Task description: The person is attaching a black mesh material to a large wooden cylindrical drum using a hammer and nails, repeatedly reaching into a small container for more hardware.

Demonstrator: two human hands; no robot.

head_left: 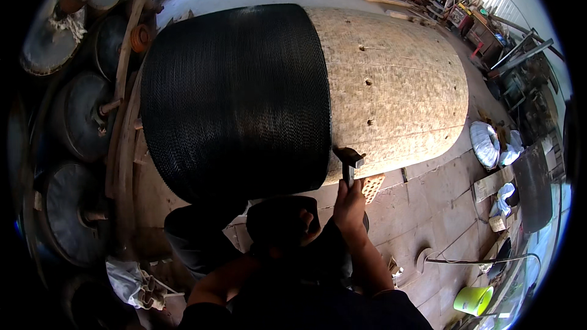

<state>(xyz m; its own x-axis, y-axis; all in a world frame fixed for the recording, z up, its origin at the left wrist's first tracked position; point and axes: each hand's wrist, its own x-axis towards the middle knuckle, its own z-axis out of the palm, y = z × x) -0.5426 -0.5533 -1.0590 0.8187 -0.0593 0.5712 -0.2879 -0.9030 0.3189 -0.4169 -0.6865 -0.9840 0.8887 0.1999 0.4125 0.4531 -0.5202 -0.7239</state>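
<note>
My right hand (349, 208) is wrapped round the handle of a hammer (350, 157). Its dark head is up beside the edge where black toothed strip meets bare wood on a large drum (397, 79). The black strip (238, 91) lies in tight, even rows over the left part of the drum. Low between my knees, my left hand (304, 227) sits in deep shade against a dark rounded thing (278, 212) whose kind I cannot make out. The fingers of that hand are mostly hidden by the dark.
Large metal discs (79, 214) on shafts line the left side, beside long timbers (125, 134). A perforated brick (372, 188) stands under the drum's near side. On the right are a white sack (484, 144), a metal stand (477, 262) and a yellow-green bucket (472, 300).
</note>
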